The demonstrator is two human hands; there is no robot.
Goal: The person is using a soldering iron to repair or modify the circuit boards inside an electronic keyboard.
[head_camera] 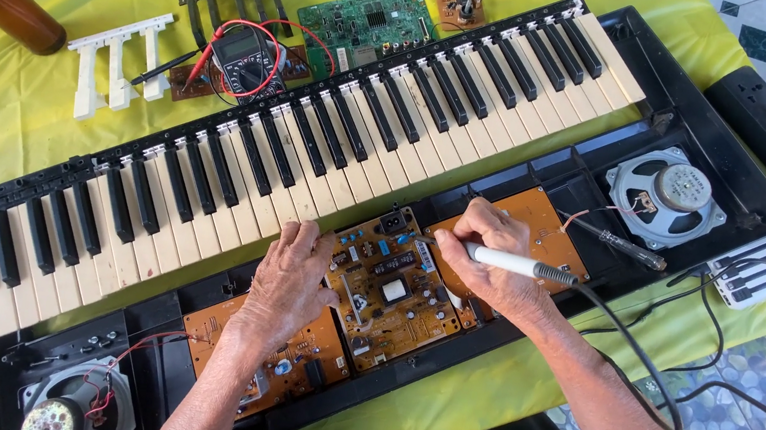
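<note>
Right hand (pixel 489 251): your fingers are closed in a pen grip around the soldering iron (pixel 512 263), tip pointing left at the centre circuit board (pixel 387 291).
Left hand (pixel 287 282): it lies flat, fingers extended, holding nothing, pressing the board's left edge.
Location: the board sits in the open keyboard case (pixel 180 357), below the keys (pixel 291 151), between 2 orange boards.
Handling: judge the board light, stiff and fragile. Hold it by its edges, never by components.
Iron: light. Grip the white handle only.
Clearance: the cord (pixel 644 360) trails right. A speaker (pixel 664 196) stands well apart; components crowd the tip.
</note>
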